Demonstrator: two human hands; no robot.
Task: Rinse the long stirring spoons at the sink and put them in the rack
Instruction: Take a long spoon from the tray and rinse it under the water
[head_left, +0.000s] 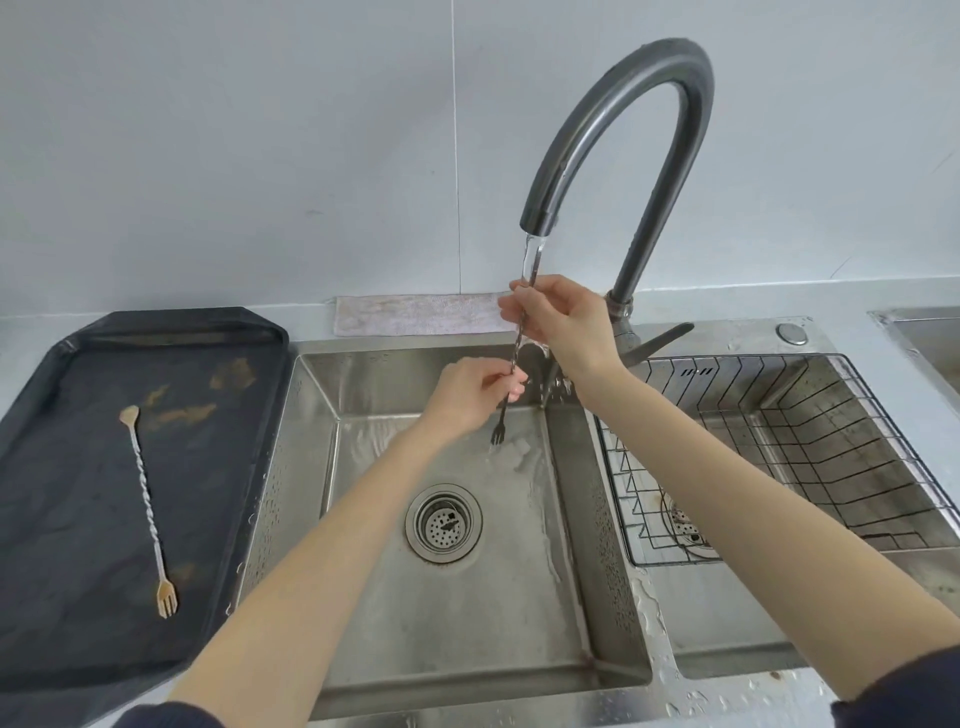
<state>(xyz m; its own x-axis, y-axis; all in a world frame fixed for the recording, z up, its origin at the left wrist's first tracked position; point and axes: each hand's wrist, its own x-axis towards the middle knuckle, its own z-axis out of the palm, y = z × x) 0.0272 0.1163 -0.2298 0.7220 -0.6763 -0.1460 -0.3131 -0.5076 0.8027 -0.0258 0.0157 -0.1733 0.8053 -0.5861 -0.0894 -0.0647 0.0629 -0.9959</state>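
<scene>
A long twisted stirring spoon (517, 345) with a small fork end stands nearly upright under the running tap (618, 156), over the left sink basin (457, 597). My right hand (563, 322) pinches its upper end, right in the water stream. My left hand (475, 389) grips the shaft lower down, with the fork tip showing below it. A second long spoon (148, 512), soiled and also fork-ended, lies on the dark tray (52, 597) to the left of the sink. The wire rack (810, 457) sits in the right basin and holds nothing that I can see.
A folded pinkish cloth (415, 314) lies on the ledge behind the left basin. The drain strainer (443, 522) is in the basin floor. The tap lever (657, 343) points right. Water drops spread over the divider and front rim. Another sink edge (924, 332) shows at far right.
</scene>
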